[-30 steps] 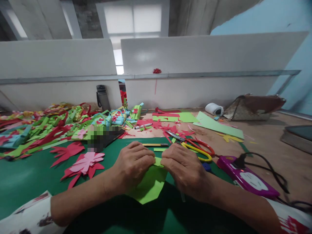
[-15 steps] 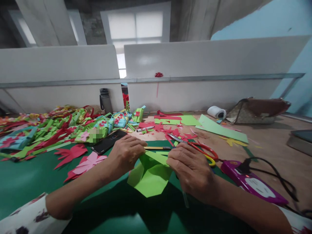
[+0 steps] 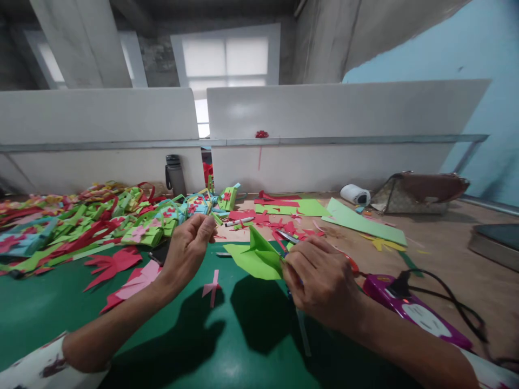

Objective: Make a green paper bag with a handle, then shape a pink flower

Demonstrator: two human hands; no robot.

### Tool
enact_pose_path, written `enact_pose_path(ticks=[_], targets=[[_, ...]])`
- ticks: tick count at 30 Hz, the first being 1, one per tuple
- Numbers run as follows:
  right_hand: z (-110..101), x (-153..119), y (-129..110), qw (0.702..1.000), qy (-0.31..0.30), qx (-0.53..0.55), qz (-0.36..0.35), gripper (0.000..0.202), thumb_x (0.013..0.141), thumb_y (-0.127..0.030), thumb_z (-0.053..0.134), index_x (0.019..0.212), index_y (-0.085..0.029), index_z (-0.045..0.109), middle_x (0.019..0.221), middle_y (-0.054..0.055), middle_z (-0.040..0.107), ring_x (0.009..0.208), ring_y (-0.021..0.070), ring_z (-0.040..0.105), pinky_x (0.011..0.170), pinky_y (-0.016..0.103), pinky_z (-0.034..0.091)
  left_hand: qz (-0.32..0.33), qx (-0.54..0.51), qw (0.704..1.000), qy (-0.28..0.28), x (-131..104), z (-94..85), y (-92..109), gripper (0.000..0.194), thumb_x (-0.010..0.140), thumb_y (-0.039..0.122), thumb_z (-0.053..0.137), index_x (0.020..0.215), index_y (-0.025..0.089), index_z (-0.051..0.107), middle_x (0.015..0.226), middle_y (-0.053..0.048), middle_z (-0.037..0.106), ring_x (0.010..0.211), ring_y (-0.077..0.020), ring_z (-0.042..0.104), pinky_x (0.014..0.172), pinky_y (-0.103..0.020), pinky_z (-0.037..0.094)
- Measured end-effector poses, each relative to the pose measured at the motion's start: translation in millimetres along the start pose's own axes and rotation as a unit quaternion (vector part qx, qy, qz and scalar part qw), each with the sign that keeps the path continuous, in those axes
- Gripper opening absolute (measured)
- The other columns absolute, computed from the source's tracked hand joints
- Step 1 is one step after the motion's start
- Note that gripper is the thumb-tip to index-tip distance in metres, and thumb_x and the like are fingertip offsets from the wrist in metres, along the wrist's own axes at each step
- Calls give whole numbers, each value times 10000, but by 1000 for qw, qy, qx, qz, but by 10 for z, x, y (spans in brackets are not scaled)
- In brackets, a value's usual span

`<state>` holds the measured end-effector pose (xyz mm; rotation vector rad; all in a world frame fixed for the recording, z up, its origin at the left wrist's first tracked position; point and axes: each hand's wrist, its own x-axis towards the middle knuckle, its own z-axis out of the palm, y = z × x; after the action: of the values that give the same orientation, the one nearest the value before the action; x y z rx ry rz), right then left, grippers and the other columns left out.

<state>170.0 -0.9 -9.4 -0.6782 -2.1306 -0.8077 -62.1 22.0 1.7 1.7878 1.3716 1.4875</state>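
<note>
My right hand [image 3: 320, 275] is closed on one corner of a bright green folded sheet of paper [image 3: 253, 259], holding it raised over the green mat [image 3: 239, 351]. The sheet is creased, with one flap standing up. Apart from the paper, to its left, my left hand [image 3: 190, 240] is closed with thumb against forefinger; anything in that pinch is hidden. Scissors [image 3: 287, 236] lie behind my right hand, which covers most of them. Small pink crossed strips [image 3: 211, 289] rest on the mat between my hands.
Finished paper bags and flowers [image 3: 138, 227] are heaped at left, by a bottle [image 3: 175, 175]. A white marker [image 3: 239, 221], red scraps [image 3: 284, 221] and green sheets [image 3: 365, 224] lie behind. At right are a purple power strip [image 3: 417, 310] with cable, a paper roll [image 3: 356, 194] and a handbag [image 3: 417, 194].
My left hand has let go of the green paper and moved left and slightly up. The paper, now held by my right hand alone, has tilted and turned. The pink strips have come into view.
</note>
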Motion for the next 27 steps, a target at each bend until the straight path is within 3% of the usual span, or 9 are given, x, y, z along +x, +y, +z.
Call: enact_pose_path(ticks=[2,4,5,8,12,15,19,23,27], targets=[[-13,-17,20,998,-10,-52,-20,228,772,-44,475,578,-164,483,565,28,493,593,152,450,634,339,377,-169,-118,977,-52,-30,60,31,402,784,555,467,745,157,515,646,-2,563,528,-117,533,458,-221,397],[-25,-36,16,996,-19,-85,-36,237,772,-34,462,577,-167,483,557,24,482,591,155,443,631,345,361,-335,-219,907,-127,-92,151,35,455,743,609,468,776,156,503,630,-4,557,487,-125,542,408,-211,370],[-29,-44,1,994,-22,-91,-47,237,775,-31,451,584,-167,489,554,22,479,587,155,440,627,346,358,-376,-250,875,-174,-133,199,32,480,738,622,456,781,148,518,630,-15,567,487,-132,553,407,-212,371],[-24,-69,-81,994,-29,-66,-83,222,793,-48,413,636,-156,529,583,41,512,592,165,460,643,360,377,-337,-314,856,-236,-248,306,13,415,772,535,469,858,142,572,728,-54,626,569,-139,593,448,-212,406],[23,-94,-183,992,-24,-5,-120,165,843,-151,448,742,-126,577,711,81,604,712,200,550,784,434,389,-280,-311,890,-180,-262,314,-18,285,771,395,544,885,137,576,756,-69,653,592,-143,593,504,-242,460],[35,-81,-174,993,-15,71,-91,237,862,-328,496,775,-119,570,699,71,604,710,198,559,796,440,393,-224,-293,915,-165,-169,241,-28,286,751,364,593,899,120,598,741,-62,662,608,-148,608,590,-271,490],[-29,-25,-97,975,37,213,50,225,893,-279,418,746,-149,528,661,46,554,660,169,523,658,345,424,-117,-206,954,-182,-66,134,-27,246,735,347,617,840,127,649,706,-31,663,600,-136,591,580,-248,470],[-85,39,-47,932,72,266,234,169,862,-249,473,720,-169,518,619,-8,511,555,116,479,531,246,393,-53,-138,959,-241,-71,86,-48,216,784,322,552,821,144,668,681,-16,647,563,-118,547,527,-222,428],[-78,75,-35,874,-31,347,338,225,850,-314,490,709,-158,571,610,-11,542,549,106,484,492,217,379,-45,-118,947,-294,-114,96,-53,215,797,320,539,769,144,658,638,-1,608,540,-105,498,512,-210,394]])
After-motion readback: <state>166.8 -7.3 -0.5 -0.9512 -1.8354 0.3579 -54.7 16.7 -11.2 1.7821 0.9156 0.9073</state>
